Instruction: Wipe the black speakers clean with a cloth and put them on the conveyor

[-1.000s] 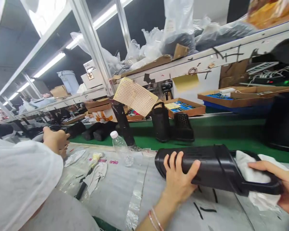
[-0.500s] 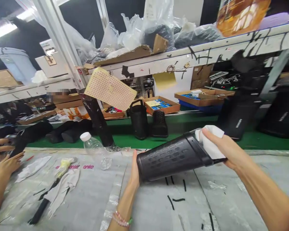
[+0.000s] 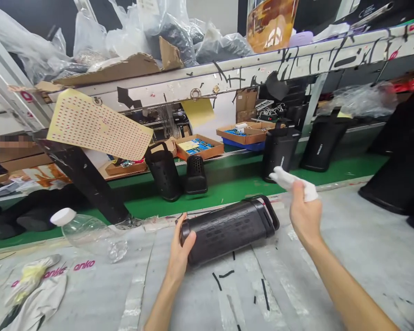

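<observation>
A black speaker housing (image 3: pixel 227 230) with oval cut-out patterns and a loop handle at its right end is tilted above the grey-covered bench (image 3: pixel 179 299). My left hand (image 3: pixel 181 250) grips its left end, thumb on the near side and fingers behind. To the right of the handle, my right hand (image 3: pixel 305 214) is closed around a white cloth (image 3: pixel 290 180), apart from the housing. Short black strips (image 3: pixel 224 276) lie on the bench below.
A clear plastic bottle (image 3: pixel 89 232) lies on its side at left, near a crumpled white glove (image 3: pixel 37 294). Black speakers (image 3: pixel 279 149) stand along the green strip (image 3: pixel 227 184) behind. Farther back are cardboard trays (image 3: pixel 200 147) and a shelf (image 3: pixel 179 80) with plastic bags.
My right hand has pulled the white cloth off the housing's right end, uncovering the handle. My view has swung right, and the other person's hands have left the picture.
</observation>
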A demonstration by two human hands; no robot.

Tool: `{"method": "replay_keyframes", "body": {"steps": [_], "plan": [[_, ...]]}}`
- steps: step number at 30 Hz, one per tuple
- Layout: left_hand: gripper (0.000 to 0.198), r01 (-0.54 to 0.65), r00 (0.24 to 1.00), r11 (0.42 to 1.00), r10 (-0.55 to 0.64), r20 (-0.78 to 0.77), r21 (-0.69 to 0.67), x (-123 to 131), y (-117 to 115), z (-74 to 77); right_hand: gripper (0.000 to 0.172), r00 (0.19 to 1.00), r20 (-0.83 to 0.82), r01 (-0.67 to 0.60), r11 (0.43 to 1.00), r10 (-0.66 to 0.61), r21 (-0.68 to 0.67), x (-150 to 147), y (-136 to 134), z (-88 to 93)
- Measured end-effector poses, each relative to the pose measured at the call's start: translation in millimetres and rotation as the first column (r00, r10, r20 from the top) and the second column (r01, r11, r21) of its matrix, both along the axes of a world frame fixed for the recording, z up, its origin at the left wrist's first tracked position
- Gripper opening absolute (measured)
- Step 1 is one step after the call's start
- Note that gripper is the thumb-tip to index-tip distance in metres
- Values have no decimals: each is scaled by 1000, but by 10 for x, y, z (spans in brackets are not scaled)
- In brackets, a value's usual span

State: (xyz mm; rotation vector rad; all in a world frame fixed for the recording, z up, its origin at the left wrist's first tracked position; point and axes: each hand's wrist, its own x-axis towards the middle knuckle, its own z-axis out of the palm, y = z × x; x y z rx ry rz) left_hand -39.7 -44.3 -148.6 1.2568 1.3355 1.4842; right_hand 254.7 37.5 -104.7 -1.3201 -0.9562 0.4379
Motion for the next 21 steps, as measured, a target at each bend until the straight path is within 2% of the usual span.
{"method": "replay_keyframes", "body": {"steps": [1,3,4,6,8,9,10,11,12,14,16,18,21], "plan": [[59,-2,1000,1000,2,-5,-9,4,-4,-9,55,997,79,-8,999,4,52,-67,-76,4],[56,-17,1000,1000,17,11,-17,16,-1,-43,48,954,288,-120,988,87,98,-328,-283,-68],[56,-23,999,1000,23,35,-17,23,5,-66,45,855,491,-234,969,166,81,-514,-412,-142],[57,-18,994,1000,19,105,-7,34,22,-114,46,718,656,-361,930,234,64,-933,-686,-327],[57,-7,988,1000,6,156,6,35,40,-151,57,427,879,-536,842,213,57,-1299,-912,-490],[57,1,986,1000,-2,169,7,29,48,-161,59,324,927,-584,811,192,36,-1417,-976,-545],[55,3,985,1000,-4,173,7,21,55,-166,61,256,951,-607,794,172,20,-1471,-997,-579],[54,0,986,1000,-1,169,6,13,62,-166,62,228,960,-613,790,164,10,-1456,-973,-591],[53,-4,987,1000,3,159,5,6,68,-161,61,235,959,-592,806,161,10,-1372,-906,-584],[52,-12,990,1000,11,140,3,3,77,-142,57,321,932,-492,870,168,13,-1035,-687,-517],[53,-19,992,1000,18,123,9,20,78,-123,47,537,828,-243,970,160,-29,-582,-439,-392],[54,-34,992,999,31,120,18,50,68,-108,45,766,618,-64,978,174,-196,-162,-253,-226],[56,-49,992,998,45,116,34,79,31,-91,58,846,530,78,966,67,-246,164,-177,-1]]}}
